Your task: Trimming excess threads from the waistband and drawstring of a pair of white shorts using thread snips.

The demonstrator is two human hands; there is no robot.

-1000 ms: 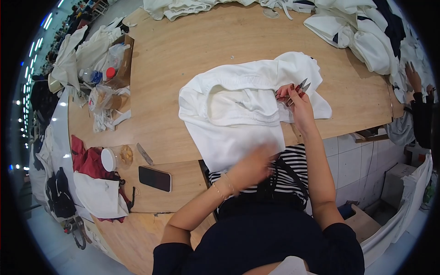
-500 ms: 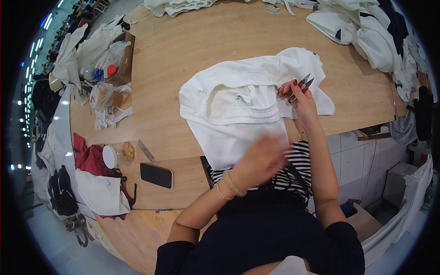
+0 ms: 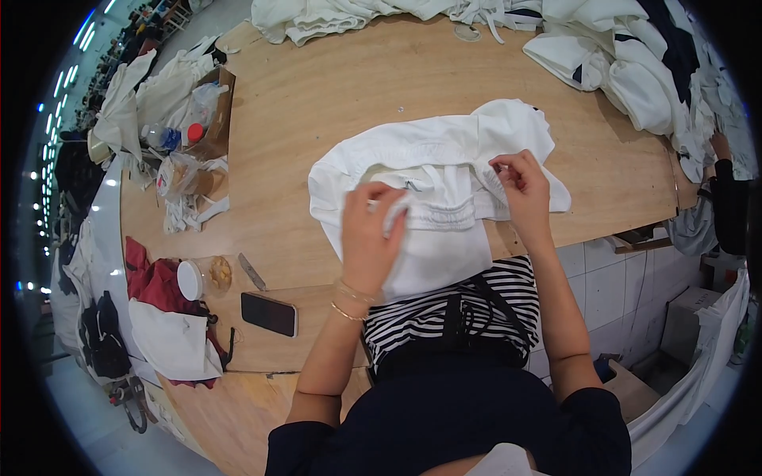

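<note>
Well, from where I stand, the biggest thing is the wooden table [image 3: 317, 95], spread out under both hands and far past them. Ahead of the right hand and further to its right sits a big pile of white clothes [image 3: 635, 87]. Right under and between the hands is a white garment [image 3: 440, 214] with a wide, crinkly waist hole. Well to the left of the hands, a red cloth [image 3: 159, 278] lies in a bunch. The left hand [image 3: 369, 238] is over the near side of the hole, with bent fingers away from the thumb; it's blurry, so I can't tell if it has any cloth. The right hand [image 3: 528, 190] is curled by the other end of the hole, and I can't tell what it holds. Left of the left hand are a dark phone [image 3: 270, 313], a clear jar with a white lid [image 3: 205, 278] and a thin blade [image 3: 252, 271].
</note>
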